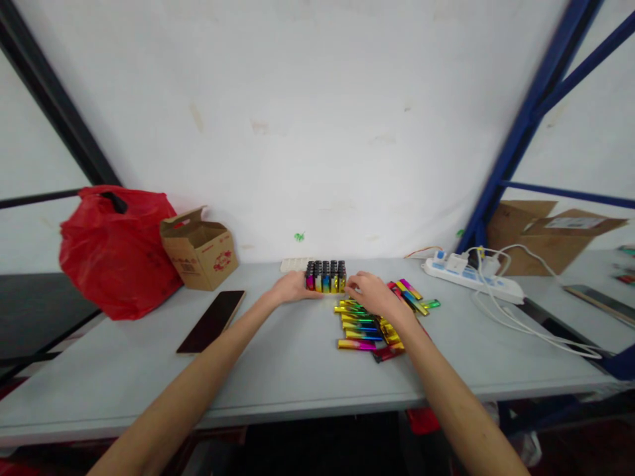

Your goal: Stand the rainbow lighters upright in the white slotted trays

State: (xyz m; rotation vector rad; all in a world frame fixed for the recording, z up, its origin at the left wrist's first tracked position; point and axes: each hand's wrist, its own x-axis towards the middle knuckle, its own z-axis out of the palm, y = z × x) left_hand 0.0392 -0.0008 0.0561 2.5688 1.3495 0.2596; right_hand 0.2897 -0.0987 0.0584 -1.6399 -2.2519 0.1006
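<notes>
- I have the gray table (pixel 278 377) across my feed; the block of lighters (pixel 326 279) stands on it near the wall, and I place everything else by that block.
- I see a red plastic bag (pixel 119 254) well to the left of the block.
- An open, brown carton (pixel 540 246) sits far to its right.
- I make out a smaller open cardboard box (pixel 206 264) between the bag and the block.
- A white power strip (pixel 471 281) with plugs and cables lies right of the block, well apart.
- I read a dark phone (pixel 213 322) lying flat, left of the block and nearer to me.
- Loose lighters (pixel 354 334) lie in a heap on the block's near right side, partly beneath the right hand; most have their long axes running left-right, others slant.
- My view shows the left hand (pixel 292 289) grasping the block's left end, thumb along its lower front.
- The right hand (pixel 374 291) has bent fingers at the block's right end; I cannot tell whether they pinch a lighter.
- Between both hands, the block's lighters stand upright in rows, long axes vertical, black tops pointing up.
</notes>
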